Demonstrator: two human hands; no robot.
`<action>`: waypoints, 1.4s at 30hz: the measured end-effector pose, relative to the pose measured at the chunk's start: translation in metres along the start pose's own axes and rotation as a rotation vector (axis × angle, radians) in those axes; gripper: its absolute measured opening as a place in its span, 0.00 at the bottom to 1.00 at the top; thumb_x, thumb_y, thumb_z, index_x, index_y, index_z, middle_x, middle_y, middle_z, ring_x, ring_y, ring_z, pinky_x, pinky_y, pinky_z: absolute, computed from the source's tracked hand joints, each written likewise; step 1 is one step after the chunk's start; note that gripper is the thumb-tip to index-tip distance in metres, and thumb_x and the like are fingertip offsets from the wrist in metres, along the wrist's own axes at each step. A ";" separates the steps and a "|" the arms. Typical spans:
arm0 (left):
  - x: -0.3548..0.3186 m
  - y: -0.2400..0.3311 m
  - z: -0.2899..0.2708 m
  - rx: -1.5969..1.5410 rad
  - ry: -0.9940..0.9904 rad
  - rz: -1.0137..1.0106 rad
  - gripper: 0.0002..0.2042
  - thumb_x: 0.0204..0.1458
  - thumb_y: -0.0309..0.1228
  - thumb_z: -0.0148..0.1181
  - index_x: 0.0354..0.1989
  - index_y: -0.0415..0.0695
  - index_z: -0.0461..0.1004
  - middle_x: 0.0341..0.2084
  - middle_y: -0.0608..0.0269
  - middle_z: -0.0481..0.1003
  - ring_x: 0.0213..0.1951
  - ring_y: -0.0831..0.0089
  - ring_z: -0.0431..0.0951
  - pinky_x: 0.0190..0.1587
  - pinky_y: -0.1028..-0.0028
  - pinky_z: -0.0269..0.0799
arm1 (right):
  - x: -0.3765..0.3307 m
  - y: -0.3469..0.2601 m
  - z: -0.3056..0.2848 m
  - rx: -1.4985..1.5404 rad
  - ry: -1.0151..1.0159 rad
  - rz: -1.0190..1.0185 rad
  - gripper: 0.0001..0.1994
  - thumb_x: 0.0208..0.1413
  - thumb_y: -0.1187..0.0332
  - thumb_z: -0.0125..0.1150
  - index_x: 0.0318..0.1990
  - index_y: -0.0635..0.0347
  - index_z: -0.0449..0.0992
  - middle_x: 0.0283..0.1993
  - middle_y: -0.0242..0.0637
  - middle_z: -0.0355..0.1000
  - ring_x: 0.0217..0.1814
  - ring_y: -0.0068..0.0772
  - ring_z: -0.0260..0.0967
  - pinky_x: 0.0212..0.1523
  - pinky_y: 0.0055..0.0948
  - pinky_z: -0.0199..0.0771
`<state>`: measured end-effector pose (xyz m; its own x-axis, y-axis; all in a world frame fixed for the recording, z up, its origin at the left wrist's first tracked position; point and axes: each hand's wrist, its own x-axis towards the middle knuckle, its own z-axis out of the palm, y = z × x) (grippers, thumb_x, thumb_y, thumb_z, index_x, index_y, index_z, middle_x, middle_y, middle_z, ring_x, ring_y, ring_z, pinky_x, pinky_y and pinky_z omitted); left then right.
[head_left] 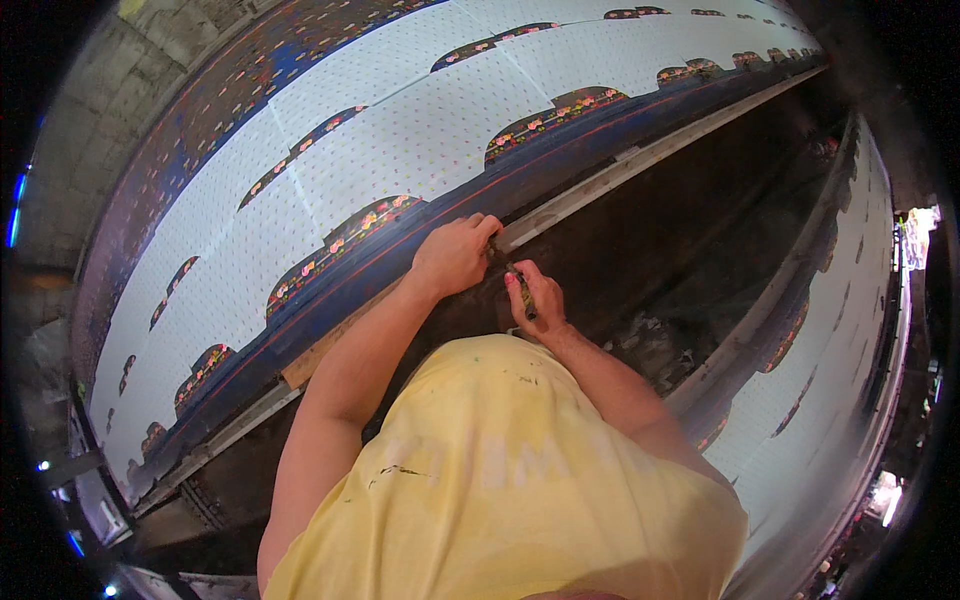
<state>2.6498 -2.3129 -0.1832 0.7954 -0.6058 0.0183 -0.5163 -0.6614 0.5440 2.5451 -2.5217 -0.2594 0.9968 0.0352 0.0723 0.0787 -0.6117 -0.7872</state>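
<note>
My left hand [455, 258] is at the near edge of a long table, its fingers curled over the end of a slim dark tool, whose exact kind I cannot make out. My right hand [541, 298] is closed around the same dark rod-like tool [530, 309], just right of the left hand and nearer to me. The rod slants from the table's pale edge rail [570, 204] down toward my body. Along the tabletop lies white dotted cloth [400, 150], with dark flowered patches showing in curved shapes.
A dark blue border strip [450, 207] with a thin red line runs along the table's near side. Across a dark aisle floor [690, 250], a second long table with similar cloth [850, 350] stands at right. Pale crumpled scraps [645, 340] lie on the floor.
</note>
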 end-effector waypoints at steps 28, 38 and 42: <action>-0.050 -0.004 -0.007 0.208 -0.023 -0.374 0.20 0.58 0.46 0.77 0.45 0.46 0.75 0.35 0.51 0.84 0.42 0.43 0.87 0.44 0.48 0.82 | -0.009 0.063 -0.054 0.405 0.353 0.210 0.08 0.76 0.70 0.68 0.58 0.58 0.84 0.50 0.32 0.83 0.47 0.22 0.78 0.50 0.28 0.79; -0.079 -0.017 -0.015 0.116 0.037 -0.373 0.21 0.57 0.49 0.79 0.38 0.45 0.76 0.31 0.50 0.83 0.39 0.43 0.86 0.42 0.48 0.80 | 0.045 -0.096 -0.130 0.146 0.658 -0.774 0.07 0.77 0.63 0.62 0.47 0.56 0.81 0.49 0.45 0.77 0.53 0.47 0.75 0.58 0.47 0.77; -0.075 -0.016 -0.018 0.069 0.034 -0.376 0.21 0.56 0.48 0.80 0.37 0.45 0.77 0.30 0.51 0.83 0.38 0.43 0.86 0.41 0.48 0.80 | 0.034 -0.078 -0.078 0.020 0.453 -0.848 0.05 0.72 0.62 0.67 0.46 0.50 0.81 0.46 0.42 0.78 0.53 0.54 0.76 0.62 0.58 0.71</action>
<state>2.6039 -2.2485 -0.1783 0.9427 -0.3013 -0.1435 -0.2059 -0.8635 0.4604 2.5713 -2.5340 -0.1476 0.5074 0.1486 0.8488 0.7750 -0.5093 -0.3741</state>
